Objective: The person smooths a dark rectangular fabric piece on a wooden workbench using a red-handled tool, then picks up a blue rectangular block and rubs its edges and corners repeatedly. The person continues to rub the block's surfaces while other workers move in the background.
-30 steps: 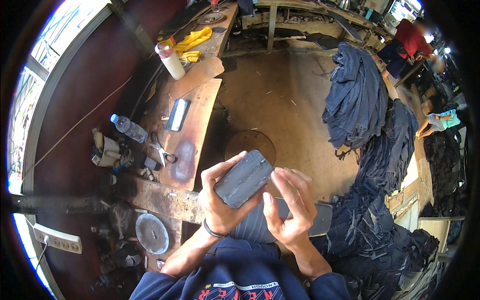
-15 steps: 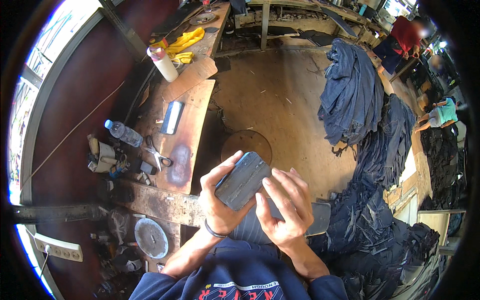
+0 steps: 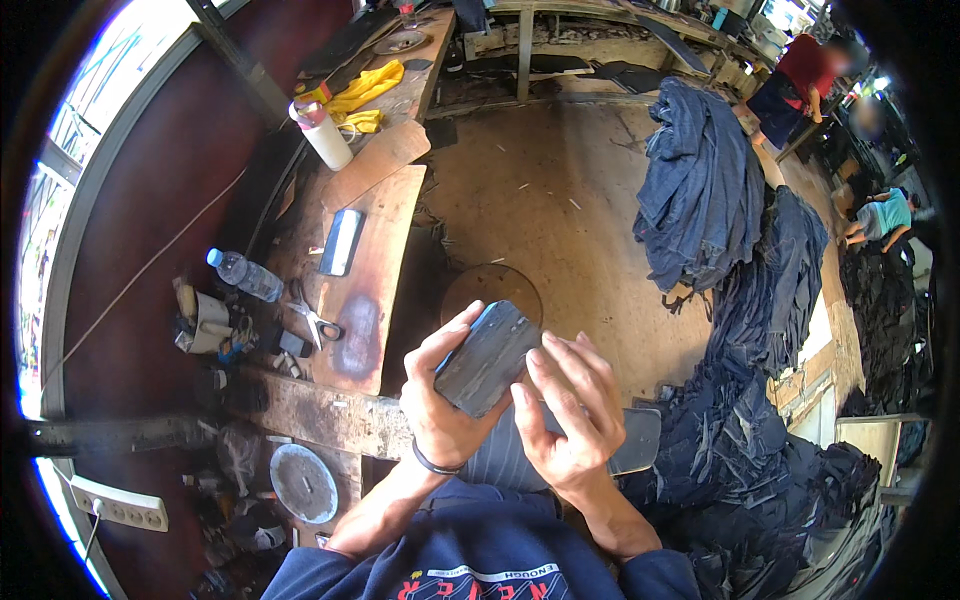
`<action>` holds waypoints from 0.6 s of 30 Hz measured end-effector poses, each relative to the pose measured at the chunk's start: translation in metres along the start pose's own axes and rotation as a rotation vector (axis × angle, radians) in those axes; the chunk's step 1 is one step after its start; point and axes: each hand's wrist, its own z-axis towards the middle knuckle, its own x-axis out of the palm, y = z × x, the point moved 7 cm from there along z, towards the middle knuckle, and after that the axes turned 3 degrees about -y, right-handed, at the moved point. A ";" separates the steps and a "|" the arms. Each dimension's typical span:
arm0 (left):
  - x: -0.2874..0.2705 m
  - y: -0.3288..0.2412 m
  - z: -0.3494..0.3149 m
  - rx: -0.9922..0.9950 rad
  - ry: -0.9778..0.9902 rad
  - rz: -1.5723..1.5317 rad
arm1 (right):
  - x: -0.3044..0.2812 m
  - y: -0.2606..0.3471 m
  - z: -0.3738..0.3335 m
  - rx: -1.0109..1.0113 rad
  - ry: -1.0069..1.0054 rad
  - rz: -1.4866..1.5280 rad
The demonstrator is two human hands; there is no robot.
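My left hand (image 3: pixel 437 410) is wrapped round a dark rectangular slab (image 3: pixel 488 360) with rounded corners, a streaked, worn-looking upper face and a blue edge. The slab is tilted, and its exact kind cannot be made out. My right hand (image 3: pixel 575 425) is open beside it, palm toward the slab, with fingers bent a little and apart. Its fingertips are close to the slab's right edge; whether they touch it I cannot tell. A dark flat panel (image 3: pixel 637 440) with rounded corners shows behind my right wrist.
On the left bench (image 3: pixel 392 260) lie scissors (image 3: pixel 315 318), a phone-like slab (image 3: pixel 341 242), a water bottle (image 3: pixel 245 275), a white flask (image 3: pixel 322 137) and yellow cloth (image 3: pixel 366 87). Piled denim (image 3: pixel 700 190) fills the right side. A round grey disc (image 3: pixel 303 483) sits lower left. A person in red (image 3: pixel 805 75) stands far right.
Both hands and the slab keep nearly the same pose. The view has shifted very slightly. At the far right, the person in red has moved an arm.
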 end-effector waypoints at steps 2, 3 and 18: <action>0.000 0.000 0.000 -0.010 -0.033 -0.024 | -0.001 -0.002 0.001 0.030 0.006 0.044; 0.001 0.000 0.000 -0.020 -0.024 -0.002 | -0.002 -0.004 0.002 0.050 -0.008 0.061; 0.004 -0.010 0.006 0.026 0.190 0.228 | -0.006 -0.014 0.027 -0.255 0.201 -0.137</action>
